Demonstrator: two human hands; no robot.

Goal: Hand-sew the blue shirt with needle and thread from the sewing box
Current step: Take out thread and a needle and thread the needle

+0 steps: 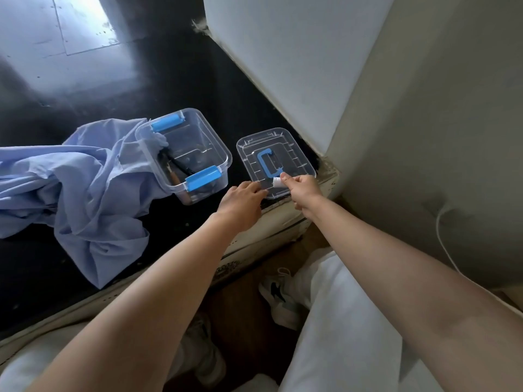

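Head view: white spool (pixel 277 182) in pinch of right hand (pixel 302 191), left hand (pixel 240 205) flat beside

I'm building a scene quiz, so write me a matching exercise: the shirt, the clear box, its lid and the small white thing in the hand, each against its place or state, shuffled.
Things
1. blue shirt
2. sewing box
3. lid
4. small white cylinder

Places or states
a. pinched by the right hand
b. open, with tools inside
c. crumpled at the left of the black table
d. lying flat to the right of the box, with a blue handle on it

Pairs: 1-c, 2-b, 3-d, 4-a
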